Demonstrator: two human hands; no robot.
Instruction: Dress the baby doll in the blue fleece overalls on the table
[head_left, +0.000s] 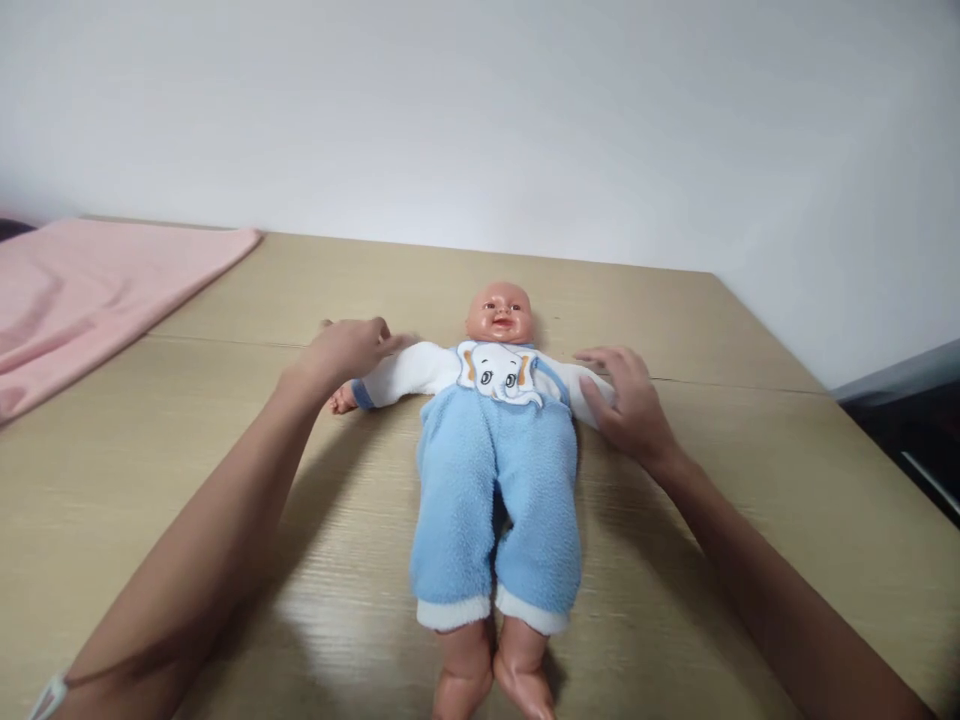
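Observation:
A baby doll lies on its back on the wooden table, head away from me and bare feet toward me. It wears fuzzy light-blue overalls with an elephant face on the bib, over a white top. My left hand hovers by the white sleeve on the left, its fingers loosely bent and apart. Past that sleeve's blue cuff, the doll's small hand shows. On the other side, my right hand is at the opposite sleeve, thumb and fingers spread around it; whether they touch is unclear. That sleeve's end is hidden behind my hand.
A pink cloth spreads over the left end of the table. Behind the far edge rises a white wall. Something dark stands beyond the table's right edge. A seam runs across the tabletop.

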